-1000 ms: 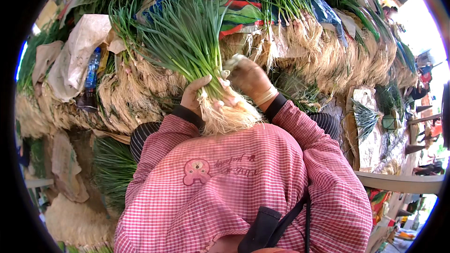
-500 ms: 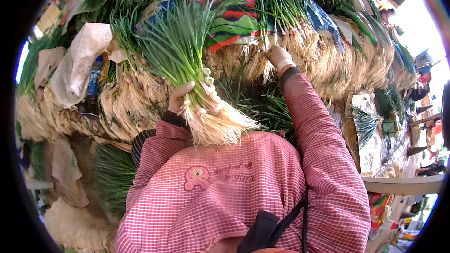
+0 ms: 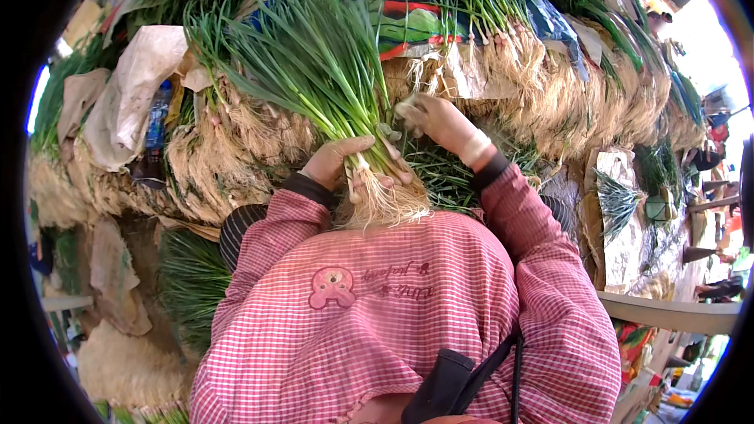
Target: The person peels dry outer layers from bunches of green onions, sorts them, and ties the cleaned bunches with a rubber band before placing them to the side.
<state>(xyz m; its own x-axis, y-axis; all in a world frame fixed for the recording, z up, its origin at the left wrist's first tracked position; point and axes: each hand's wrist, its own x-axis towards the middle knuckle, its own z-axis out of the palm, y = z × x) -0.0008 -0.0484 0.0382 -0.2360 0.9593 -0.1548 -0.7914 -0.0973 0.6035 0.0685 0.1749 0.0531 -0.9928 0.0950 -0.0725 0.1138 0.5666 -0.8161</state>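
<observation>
I have the left hand point(image 3: 330, 163) clamped around a bunch point(image 3: 355, 114) of long-leaved green plants, its thumb laid across the pale stems just above the bulbs. The bunch sits in front of the person's chest, leaves fanning up and to the left, pale stringy roots hanging down to the upper edge of the pink checked garment point(image 3: 393, 322). My view puts the right hand point(image 3: 446, 129) just beside the bunch, on its right, with fingers bent toward the stems; they are blurred, so I cannot tell whether they are pinching anything. Below that hand I see loose dark green leaves point(image 3: 441, 177). Beyond the hands I make out a striped red, blue and green sheet point(image 3: 404, 12), and to its right a row of rooted plants point(image 3: 506, 51) lying with their bulbs toward the person. Off to the left I find a whitish sack point(image 3: 126, 110) with a blue bottle point(image 3: 158, 119) beside it. Well over to the right, a small green bunch point(image 3: 618, 200) lies on a pale sheet point(image 3: 615, 255).
</observation>
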